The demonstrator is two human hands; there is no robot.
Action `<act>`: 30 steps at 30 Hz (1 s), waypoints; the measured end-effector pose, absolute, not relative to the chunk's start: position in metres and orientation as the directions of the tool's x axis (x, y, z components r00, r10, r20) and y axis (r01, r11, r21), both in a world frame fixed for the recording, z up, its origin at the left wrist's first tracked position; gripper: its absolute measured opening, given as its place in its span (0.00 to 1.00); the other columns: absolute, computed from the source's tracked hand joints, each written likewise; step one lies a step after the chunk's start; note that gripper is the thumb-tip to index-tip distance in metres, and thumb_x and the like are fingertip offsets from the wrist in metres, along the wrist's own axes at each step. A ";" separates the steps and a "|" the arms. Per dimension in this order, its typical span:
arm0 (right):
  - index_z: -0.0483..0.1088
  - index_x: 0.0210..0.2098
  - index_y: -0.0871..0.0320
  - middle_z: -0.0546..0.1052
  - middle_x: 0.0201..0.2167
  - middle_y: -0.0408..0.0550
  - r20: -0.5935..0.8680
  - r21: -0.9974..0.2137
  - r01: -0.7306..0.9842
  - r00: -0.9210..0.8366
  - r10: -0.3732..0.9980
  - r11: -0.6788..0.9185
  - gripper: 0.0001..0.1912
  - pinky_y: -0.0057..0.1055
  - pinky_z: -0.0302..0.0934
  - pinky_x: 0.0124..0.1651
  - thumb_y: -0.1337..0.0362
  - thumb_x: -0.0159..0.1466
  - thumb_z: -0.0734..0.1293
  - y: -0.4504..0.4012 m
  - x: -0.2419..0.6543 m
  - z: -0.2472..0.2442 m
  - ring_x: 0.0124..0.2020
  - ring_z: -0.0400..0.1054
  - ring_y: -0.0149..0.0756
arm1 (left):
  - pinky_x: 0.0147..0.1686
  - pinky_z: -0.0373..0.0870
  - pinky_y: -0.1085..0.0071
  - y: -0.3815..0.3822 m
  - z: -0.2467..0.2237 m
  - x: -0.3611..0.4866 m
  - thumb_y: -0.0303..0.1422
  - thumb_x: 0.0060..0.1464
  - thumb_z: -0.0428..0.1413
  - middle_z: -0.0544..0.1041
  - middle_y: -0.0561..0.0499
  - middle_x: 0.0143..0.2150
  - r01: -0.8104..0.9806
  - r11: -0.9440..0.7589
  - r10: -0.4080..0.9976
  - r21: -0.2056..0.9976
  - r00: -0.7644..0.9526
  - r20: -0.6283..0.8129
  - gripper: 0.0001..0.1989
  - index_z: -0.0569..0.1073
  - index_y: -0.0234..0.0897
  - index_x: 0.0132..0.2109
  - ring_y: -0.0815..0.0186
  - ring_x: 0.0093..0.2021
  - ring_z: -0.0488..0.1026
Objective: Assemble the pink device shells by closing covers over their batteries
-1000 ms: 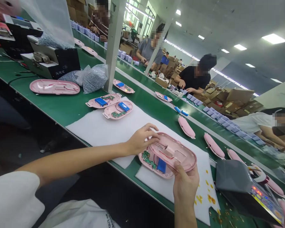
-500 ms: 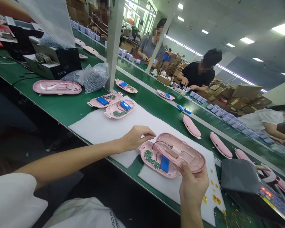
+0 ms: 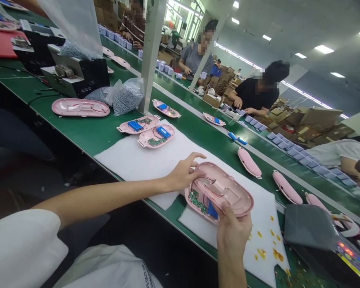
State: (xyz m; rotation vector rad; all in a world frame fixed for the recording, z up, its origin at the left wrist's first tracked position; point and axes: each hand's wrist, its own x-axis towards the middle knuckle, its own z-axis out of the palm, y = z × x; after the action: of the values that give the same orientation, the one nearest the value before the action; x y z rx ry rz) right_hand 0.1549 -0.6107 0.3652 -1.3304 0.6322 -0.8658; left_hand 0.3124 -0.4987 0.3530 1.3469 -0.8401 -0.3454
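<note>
A pink oval plastic shell half (image 3: 238, 198), inner side up with red and black wires, is tilted over a second pink shell half (image 3: 188, 200). My right hand (image 3: 234, 232) grips its near right end, thumb on the inside. My left hand (image 3: 186, 172) is at its left end, thumb over the rim and fingers along the outer side. In the lower half are a green circuit board (image 3: 197, 201) and a blue battery (image 3: 212, 210), partly covered by the upper half. Wires run between the two halves.
White foam sheet (image 3: 120, 156) covers part of the green table. Open pink shells (image 3: 157, 137) with boards and batteries lie left; closed pink cases (image 3: 249, 162) lie right. A grey device (image 3: 310, 226) with lit display stands right. Screw bags (image 3: 128, 96) sit left; co-workers (image 3: 258, 92) sit opposite.
My left hand has come from beside the upper shell half onto its left end. The upper half has shifted left over the lower one, covering more of the battery. The view has moved slightly.
</note>
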 end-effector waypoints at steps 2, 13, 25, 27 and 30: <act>0.66 0.54 0.60 0.73 0.51 0.55 0.175 -0.984 0.103 0.551 -0.816 -0.142 0.33 0.47 0.67 0.53 0.58 0.52 0.75 -0.626 0.157 0.370 0.52 0.70 0.46 | 0.32 0.74 0.73 -0.496 0.355 0.312 0.37 0.57 0.59 0.77 0.47 0.42 -0.131 0.202 -0.698 0.970 0.676 0.237 0.20 0.68 0.34 0.53 0.65 0.34 0.78; 0.67 0.23 0.57 0.70 0.21 0.40 0.035 -0.448 -0.129 0.986 -0.162 -0.885 0.10 0.28 0.50 0.27 0.58 0.57 0.65 -0.650 0.234 0.435 0.24 0.59 0.30 | 0.25 0.69 0.74 -0.493 0.362 0.307 0.42 0.56 0.58 0.77 0.51 0.32 -0.130 0.141 -0.696 0.981 0.692 0.192 0.20 0.71 0.34 0.51 0.65 0.29 0.76; 0.68 0.23 0.55 0.68 0.20 0.37 0.047 -0.443 -0.235 0.958 -0.284 -0.865 0.05 0.28 0.49 0.28 0.61 0.50 0.67 -0.651 0.232 0.439 0.24 0.59 0.30 | 0.31 0.75 0.68 -0.501 0.371 0.319 0.50 0.50 0.59 0.79 0.47 0.35 -0.091 -0.041 -0.859 0.995 0.512 0.012 0.23 0.70 0.34 0.42 0.56 0.35 0.78; 0.70 0.27 0.54 0.71 0.23 0.37 0.059 -0.481 -0.219 0.958 -0.280 -0.849 0.03 0.27 0.53 0.30 0.63 0.51 0.67 -0.652 0.226 0.439 0.27 0.63 0.31 | 0.29 0.75 0.69 -0.503 0.372 0.321 0.50 0.47 0.61 0.80 0.49 0.34 -0.084 -0.087 -0.871 0.993 0.489 -0.035 0.25 0.69 0.36 0.44 0.56 0.33 0.77; 0.72 0.37 0.54 0.76 0.36 0.41 0.281 -0.642 -0.130 0.877 -0.390 -0.755 0.10 0.29 0.62 0.41 0.60 0.55 0.68 -0.669 0.186 0.431 0.37 0.69 0.33 | 0.25 0.71 0.73 -0.504 0.373 0.320 0.51 0.48 0.60 0.79 0.53 0.30 -0.167 -0.154 -0.844 0.974 0.534 -0.042 0.24 0.71 0.38 0.43 0.61 0.29 0.76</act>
State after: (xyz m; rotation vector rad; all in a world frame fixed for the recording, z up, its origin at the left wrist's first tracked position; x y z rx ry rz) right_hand 0.1860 -0.6695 0.4311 -2.4042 0.3737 -0.5347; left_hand 0.3202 -0.5036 0.3732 1.6452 -0.8702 -0.7488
